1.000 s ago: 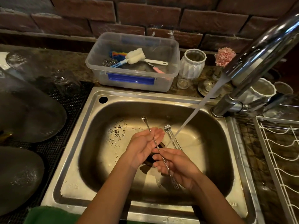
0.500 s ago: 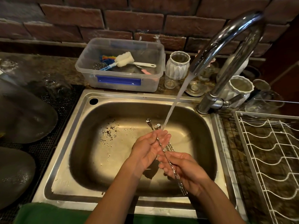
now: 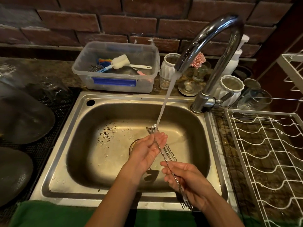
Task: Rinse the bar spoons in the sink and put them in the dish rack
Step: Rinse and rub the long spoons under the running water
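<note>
Rinsing is the step in hand, and I judge the task to be near its beginning or middle, not its end. Over the basin of the sink (image 3: pixel 91 122), the right hand (image 3: pixel 188 181) holds a bundle of bar spoons (image 3: pixel 161 152), its fingers curled around the twisted stems close to the front rim of the sink, with forked ends sticking out below the palm. I cannot count the spoons surely; at least 3 stems seem to show. The left hand (image 3: pixel 150 149) lies under the stems with fingers nearly straight and together, palm up, supporting them and not gripping. The far tips of the spoons reach into the water stream (image 3: pixel 165 102), which falls from the faucet (image 3: pixel 211 45) at the back right corner of the sink, so the bowls are wetted at this moment. To the right of the sink, the dish rack (image 3: pixel 265 154) shows only its white wires, and I see no spoon in it. So the whole second part is left: finish the rinse, carry the bundle right of the sink and lay it in the rack. Dark crumbs lie on the sink floor, left of the drain (image 3: pixel 133 145)
</note>
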